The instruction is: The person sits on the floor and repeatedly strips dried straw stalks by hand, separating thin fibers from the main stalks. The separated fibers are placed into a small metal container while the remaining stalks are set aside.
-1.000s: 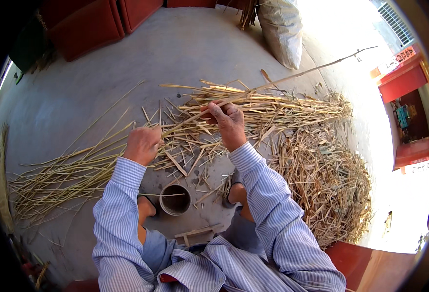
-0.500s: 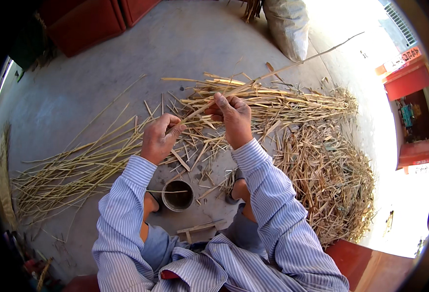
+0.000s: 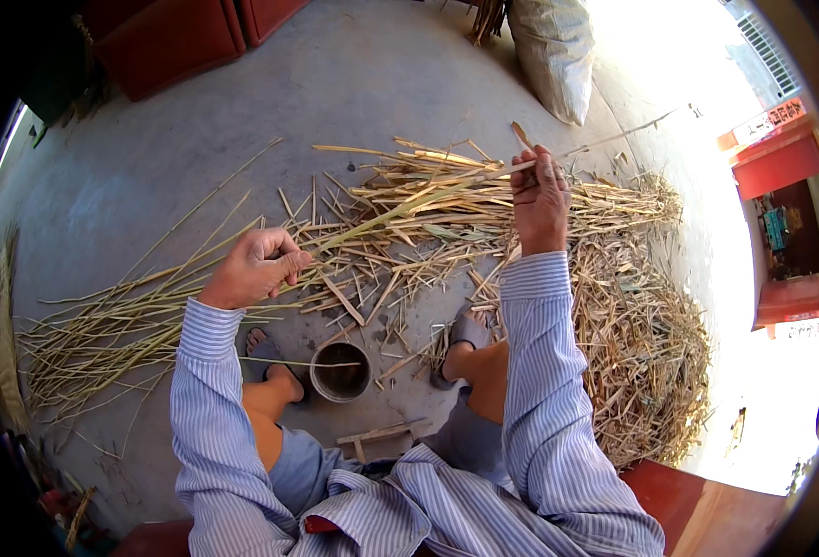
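One long pale straw-like stalk [image 3: 396,212] stretches slantwise between my hands, its thin end running past the right one to the upper right. My left hand [image 3: 253,269] pinches the lower end between thumb and fingers. Farther out, my right hand [image 3: 541,200] is closed round the stalk, palm partly turned up. Beneath it lies a bundle of dry, husk-covered stalks [image 3: 604,200]. Thin bare greenish-yellow stalks [image 3: 122,348] are spread on the floor to the left, below my left hand. Loose dry husks [image 3: 632,343] form a heap at the right.
A small round pot [image 3: 341,395] stands between my feet, a thin stalk across its rim. Short husk scraps litter the concrete floor [image 3: 335,102]. Near me is a low wooden piece [image 3: 386,432]. Red furniture [image 3: 163,46] and a whitish sack [image 3: 553,60] stand at the far side.
My hands have moved apart: the right slid up and outward along the stalk, the left drew back to the left. More of the stalk's length now shows between them.
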Action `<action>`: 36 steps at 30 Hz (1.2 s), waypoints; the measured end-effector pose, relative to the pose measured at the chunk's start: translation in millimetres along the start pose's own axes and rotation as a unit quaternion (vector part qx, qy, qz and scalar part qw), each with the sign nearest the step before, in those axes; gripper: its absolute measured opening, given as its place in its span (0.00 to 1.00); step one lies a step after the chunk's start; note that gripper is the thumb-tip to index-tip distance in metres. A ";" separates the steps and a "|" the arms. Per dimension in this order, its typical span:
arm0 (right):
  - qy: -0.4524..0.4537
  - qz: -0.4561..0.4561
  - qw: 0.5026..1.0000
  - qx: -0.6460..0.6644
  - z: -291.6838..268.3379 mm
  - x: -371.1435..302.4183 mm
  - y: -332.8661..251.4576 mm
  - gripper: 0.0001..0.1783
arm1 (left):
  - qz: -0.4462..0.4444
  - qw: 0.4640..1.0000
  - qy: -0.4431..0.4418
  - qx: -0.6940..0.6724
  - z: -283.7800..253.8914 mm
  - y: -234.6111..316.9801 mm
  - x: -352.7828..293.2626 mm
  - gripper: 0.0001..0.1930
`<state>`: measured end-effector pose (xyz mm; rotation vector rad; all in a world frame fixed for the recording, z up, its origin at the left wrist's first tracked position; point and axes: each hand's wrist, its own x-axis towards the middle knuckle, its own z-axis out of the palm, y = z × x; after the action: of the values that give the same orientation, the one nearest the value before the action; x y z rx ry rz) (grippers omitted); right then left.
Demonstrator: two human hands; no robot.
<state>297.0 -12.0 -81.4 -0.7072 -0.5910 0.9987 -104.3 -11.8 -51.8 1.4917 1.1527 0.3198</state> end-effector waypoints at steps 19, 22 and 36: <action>-0.146 0.175 0.973 -0.047 55.8 -52.0 36.5 0.12 | 0.200 0.972 0.114 0.050 53.3 0.0 35.8 0.10; -0.070 0.148 0.976 -0.142 62.5 -56.1 42.4 0.11 | 0.226 0.961 0.138 0.084 54.9 -6.2 41.3 0.10; 0.022 0.084 0.976 -0.202 40.6 -45.4 21.2 0.13 | 0.290 0.938 0.155 0.105 66.5 -8.1 35.2 0.12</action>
<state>236.8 -34.6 -77.3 -1.1523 -0.7129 1.0267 -42.0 -25.3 -92.5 2.0134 0.9827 0.8844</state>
